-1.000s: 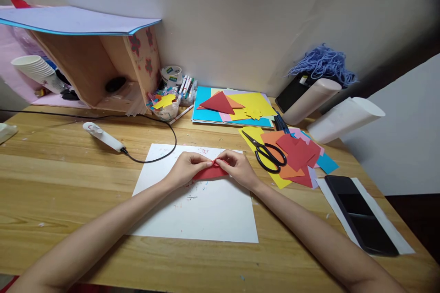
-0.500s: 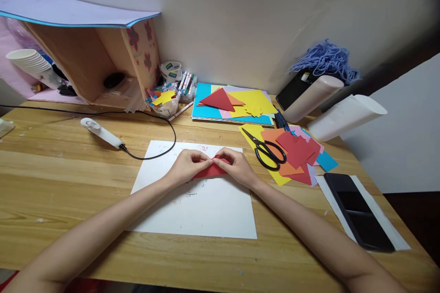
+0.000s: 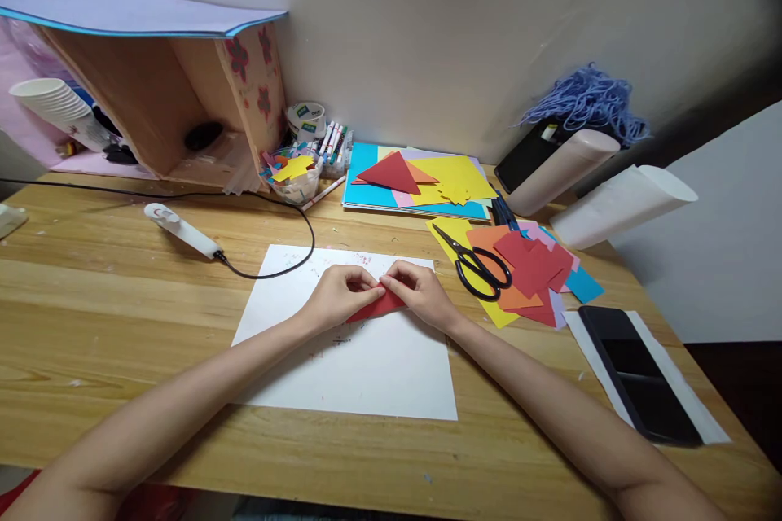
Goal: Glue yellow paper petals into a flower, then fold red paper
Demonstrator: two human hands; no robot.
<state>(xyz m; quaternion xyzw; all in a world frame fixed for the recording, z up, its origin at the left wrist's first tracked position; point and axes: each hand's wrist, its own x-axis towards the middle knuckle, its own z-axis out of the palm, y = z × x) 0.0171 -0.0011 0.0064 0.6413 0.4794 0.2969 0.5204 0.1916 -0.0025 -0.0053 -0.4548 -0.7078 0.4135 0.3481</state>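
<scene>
A small piece of folded red paper [image 3: 377, 307] is pinched between both hands above a white sheet [image 3: 379, 378]. My left hand [image 3: 337, 293] grips its left part with thumb and fingertips. On the other side, my right hand [image 3: 421, 293] presses the paper's upper edge between thumb and curled fingers. The two thumbs almost meet at the top of the paper. My fingers cover much of its outline. Small coloured marks or scraps show on the white sheet around the hands.
Black-handled scissors [image 3: 476, 264] rest on coloured paper pieces [image 3: 538, 264] to the right. Farther right lies a phone [image 3: 639, 374]. A white corded tool [image 3: 183, 232] is at left. Behind are a paper stack [image 3: 370, 195], a tub of scraps [image 3: 299, 187] and a cardboard box [image 3: 253, 89].
My thumbs have shifted slightly along the paper's top edge, and the red paper now tilts a little up to the right. Both hands keep their pinch; the view has moved slightly.
</scene>
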